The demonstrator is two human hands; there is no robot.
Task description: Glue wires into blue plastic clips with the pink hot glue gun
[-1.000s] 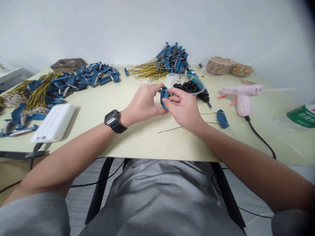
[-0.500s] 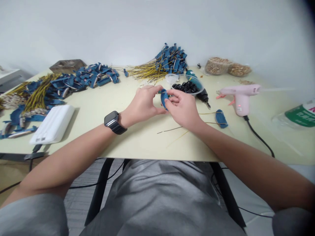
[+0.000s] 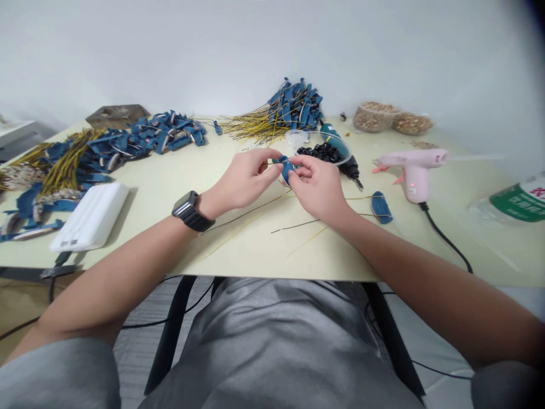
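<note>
A small curved blue piece [image 3: 286, 175] with thin wires is held up over the middle of the table between both hands. My left hand [image 3: 242, 179], closed in a pinch of thumb and forefinger, grips its upper left end, where a thin wire shows. On the other side, my right hand [image 3: 320, 184] pinches the piece's right edge. A dark wire [image 3: 242, 214] and a yellow wire run from below the fingers toward the lower left. Another half-round blue piece [image 3: 380, 208] lies right of my right hand, its two wires pointing left. My fingers hide part of the held piece.
Behind my right hand are a clear bowl [image 3: 348, 153] of black pieces and a dark-tipped tool [image 3: 351, 169]. A pink glue gun [image 3: 419, 165] stands at right, near a green-labelled bottle [image 3: 517, 201]. Blue wired bundles [image 3: 296, 105] lie behind; a white power bank [image 3: 91, 216] sits left.
My left fingers have closed in from a wide spread to a pinch at the blue piece's upper end. The piece has turned, and its wires now show trailing lower left.
</note>
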